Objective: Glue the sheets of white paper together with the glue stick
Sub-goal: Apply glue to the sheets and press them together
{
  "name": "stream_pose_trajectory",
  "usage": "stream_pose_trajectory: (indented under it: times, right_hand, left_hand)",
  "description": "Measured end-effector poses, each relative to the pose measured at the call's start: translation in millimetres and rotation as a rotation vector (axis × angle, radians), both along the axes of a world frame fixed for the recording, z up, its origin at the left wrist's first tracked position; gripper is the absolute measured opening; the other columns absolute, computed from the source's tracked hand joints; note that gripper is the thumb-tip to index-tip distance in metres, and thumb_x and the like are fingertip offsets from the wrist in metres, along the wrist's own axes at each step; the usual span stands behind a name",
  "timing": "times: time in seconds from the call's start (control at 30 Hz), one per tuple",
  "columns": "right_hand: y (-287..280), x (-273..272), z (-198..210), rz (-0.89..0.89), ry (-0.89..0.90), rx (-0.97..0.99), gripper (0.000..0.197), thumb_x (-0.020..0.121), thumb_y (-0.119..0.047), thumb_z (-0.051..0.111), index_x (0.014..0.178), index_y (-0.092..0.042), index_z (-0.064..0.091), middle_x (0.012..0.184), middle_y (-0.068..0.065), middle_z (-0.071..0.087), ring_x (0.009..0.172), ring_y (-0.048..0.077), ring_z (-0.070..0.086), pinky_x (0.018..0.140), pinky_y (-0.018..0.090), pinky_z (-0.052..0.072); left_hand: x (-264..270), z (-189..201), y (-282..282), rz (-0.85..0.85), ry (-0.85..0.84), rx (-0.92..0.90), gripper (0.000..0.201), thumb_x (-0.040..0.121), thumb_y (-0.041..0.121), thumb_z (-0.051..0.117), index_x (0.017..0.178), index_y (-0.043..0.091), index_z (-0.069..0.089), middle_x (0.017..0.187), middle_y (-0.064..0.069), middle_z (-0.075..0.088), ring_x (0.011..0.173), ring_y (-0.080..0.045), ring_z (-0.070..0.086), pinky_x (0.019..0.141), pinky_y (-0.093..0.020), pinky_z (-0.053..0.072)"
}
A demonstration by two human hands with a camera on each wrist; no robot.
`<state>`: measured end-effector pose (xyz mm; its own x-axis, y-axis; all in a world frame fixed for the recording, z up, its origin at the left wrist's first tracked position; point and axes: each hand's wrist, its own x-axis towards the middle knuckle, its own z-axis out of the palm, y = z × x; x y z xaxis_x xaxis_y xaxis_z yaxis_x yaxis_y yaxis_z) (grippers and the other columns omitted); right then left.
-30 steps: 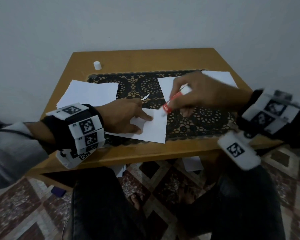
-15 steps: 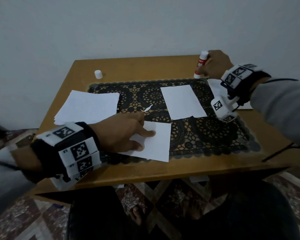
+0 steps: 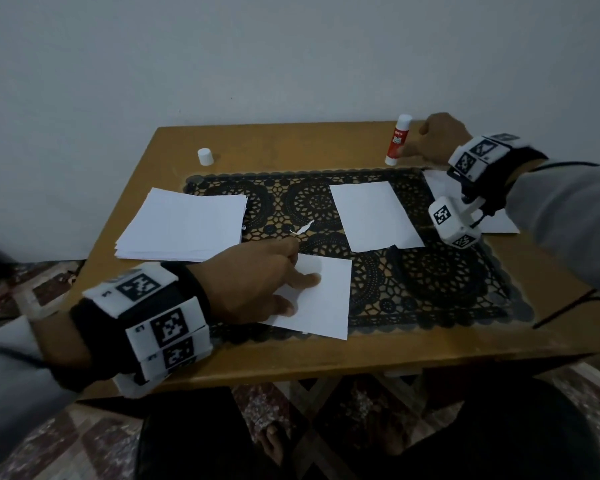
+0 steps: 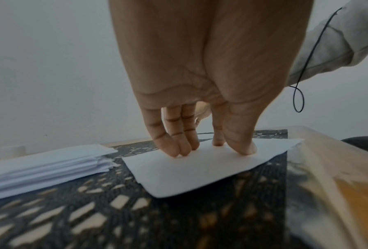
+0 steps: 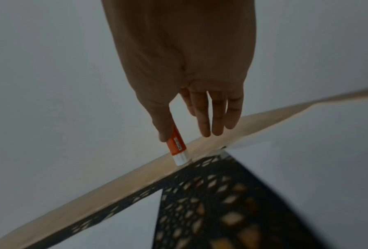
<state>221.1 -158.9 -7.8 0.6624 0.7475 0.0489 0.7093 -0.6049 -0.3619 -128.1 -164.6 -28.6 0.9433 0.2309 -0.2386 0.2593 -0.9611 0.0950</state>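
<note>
Standing now near the table's far right corner, the glue stick [image 3: 397, 141] has left the near sheet [image 3: 321, 295]; right hand [image 3: 436, 137] fingers loosening beside it, left hand [image 3: 257, 281] fingers spread, pressing. Gluing seems done, joining next.

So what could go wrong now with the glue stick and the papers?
1. The glue stick stands upright near the table's far edge with its cap off across the table. It might dry out, or topple as the right hand beside it lets go.
2. The left hand presses the near sheet, which reaches close to the table's front edge. It may slide off once released.
</note>
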Motion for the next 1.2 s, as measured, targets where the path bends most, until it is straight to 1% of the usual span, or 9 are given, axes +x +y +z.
stream_pose_trajectory:
  times: [0.2, 0.27, 0.33, 0.4, 0.5, 0.7, 0.97, 1.1, 1.2]
  right_hand:
    - [-54, -3, 15, 0.099, -0.203, -0.273, 0.049, 0.082, -0.031, 0.074, 0.116, 0.003, 0.061, 0.122, 0.019, 0.059, 0.109, 0.037, 0.056, 0.089, 0.038, 0.046]
    - [-77, 2, 16, 0.063, -0.193, -0.368, 0.044, 0.085, -0.038, 0.072, 0.096, 0.003, 0.059, 0.099, 0.017, 0.061, 0.089, 0.033, 0.058, 0.077, 0.036, 0.042]
    - [-99, 8, 13, -0.011, -0.079, -0.399, 0.050, 0.084, -0.041, 0.072, 0.064, -0.004, 0.044, 0.055, 0.008, 0.053, 0.056, 0.022, 0.048, 0.061, 0.031, 0.036]
    - [-116, 9, 7, -0.062, 0.026, -0.406, 0.053, 0.083, -0.038, 0.072, 0.057, -0.008, 0.037, 0.041, 0.004, 0.043, 0.044, 0.017, 0.041, 0.050, 0.028, 0.030]
    - [-129, 9, -4, -0.067, 0.045, -0.400, 0.047, 0.080, -0.033, 0.077, 0.062, -0.008, 0.042, 0.061, 0.007, 0.046, 0.055, 0.018, 0.043, 0.050, 0.029, 0.032]
    - [-135, 15, -8, -0.184, 0.236, -0.256, 0.030, 0.080, -0.011, 0.078, 0.066, 0.004, 0.056, 0.056, 0.016, 0.060, 0.051, 0.027, 0.057, 0.051, 0.031, 0.048]
    - [-143, 15, -3, -0.282, 0.336, -0.092, 0.022, 0.090, -0.010, 0.065, 0.081, 0.006, 0.053, 0.071, 0.018, 0.058, 0.056, 0.027, 0.054, 0.050, 0.032, 0.045]
    - [-146, 5, 14, -0.172, 0.437, 0.129, 0.015, 0.090, -0.007, 0.064, 0.082, 0.000, 0.053, 0.086, 0.023, 0.056, 0.060, 0.028, 0.056, 0.053, 0.036, 0.055]
    - [-144, -21, 36, 0.069, 0.209, 0.288, 0.017, 0.085, -0.005, 0.068, 0.083, 0.008, 0.057, 0.085, 0.025, 0.060, 0.066, 0.033, 0.062, 0.046, 0.029, 0.057]
  left_hand:
    - [-3, 1, -7, 0.029, -0.007, 0.034, 0.058, 0.094, 0.039, 0.053, 0.147, 0.038, 0.029, 0.123, 0.002, 0.037, 0.110, -0.014, 0.041, 0.085, -0.021, 0.033]
    - [-4, 0, -9, 0.036, -0.009, 0.044, 0.058, 0.094, 0.039, 0.053, 0.147, 0.038, 0.029, 0.123, 0.002, 0.037, 0.110, -0.014, 0.041, 0.084, -0.020, 0.033]
    - [-4, 0, -12, 0.043, -0.008, 0.058, 0.059, 0.094, 0.039, 0.053, 0.147, 0.037, 0.029, 0.123, 0.002, 0.037, 0.112, -0.015, 0.041, 0.088, -0.021, 0.033]
    - [-4, 1, -14, 0.051, -0.005, 0.065, 0.059, 0.094, 0.038, 0.054, 0.147, 0.037, 0.029, 0.124, 0.002, 0.037, 0.113, -0.015, 0.041, 0.090, -0.022, 0.034]
    - [-5, 2, -17, 0.070, -0.003, 0.061, 0.059, 0.094, 0.037, 0.054, 0.147, 0.037, 0.029, 0.124, 0.002, 0.036, 0.113, -0.016, 0.042, 0.090, -0.023, 0.034]
    - [-4, 3, -20, 0.079, 0.008, 0.081, 0.059, 0.094, 0.035, 0.054, 0.147, 0.037, 0.029, 0.124, 0.000, 0.038, 0.112, -0.016, 0.042, 0.090, -0.025, 0.036]
    - [-3, 3, -21, 0.096, 0.017, 0.085, 0.059, 0.094, 0.034, 0.055, 0.147, 0.037, 0.029, 0.125, 0.001, 0.038, 0.112, -0.016, 0.043, 0.086, -0.020, 0.032]
    - [-5, 4, -22, 0.125, 0.004, 0.055, 0.056, 0.092, 0.033, 0.058, 0.144, 0.034, 0.035, 0.127, 0.001, 0.040, 0.117, -0.018, 0.043, 0.093, -0.025, 0.035]
    - [-7, 7, -22, 0.176, -0.010, -0.006, 0.044, 0.091, 0.027, 0.060, 0.133, 0.030, 0.047, 0.123, 0.002, 0.047, 0.106, -0.016, 0.049, 0.088, -0.026, 0.041]
